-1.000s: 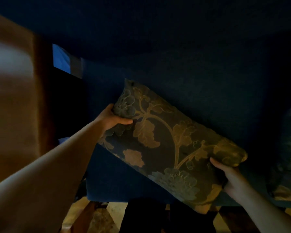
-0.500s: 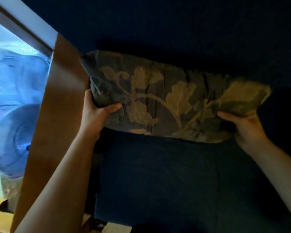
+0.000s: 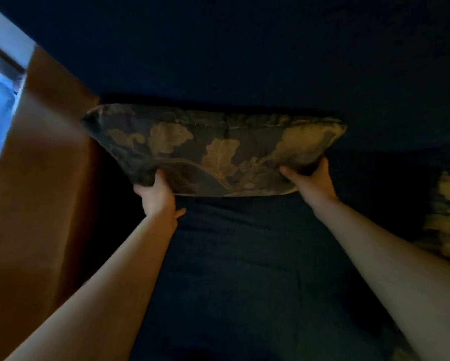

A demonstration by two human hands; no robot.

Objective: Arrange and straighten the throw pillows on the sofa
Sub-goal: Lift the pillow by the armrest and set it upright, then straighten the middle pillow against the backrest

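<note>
Two bare forearms reach up from the bottom corners over the dark blue sofa [image 3: 244, 269]; the left hand [image 3: 157, 195] pinches the floral throw pillow [image 3: 213, 152] at its lower left corner; the right hand [image 3: 311, 182] clasps its lower right corner; the pillow lies level at frame centre; a second pillow [image 3: 445, 220] sits at right edge; a brown curtain [image 3: 41, 178] hangs at left.

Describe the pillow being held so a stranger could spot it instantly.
Start at the dark blue sofa. Against its backrest, beside the brown curtain, is the floral pillow, held by the left hand and right hand. The other pillow lies untouched at far right.
</note>
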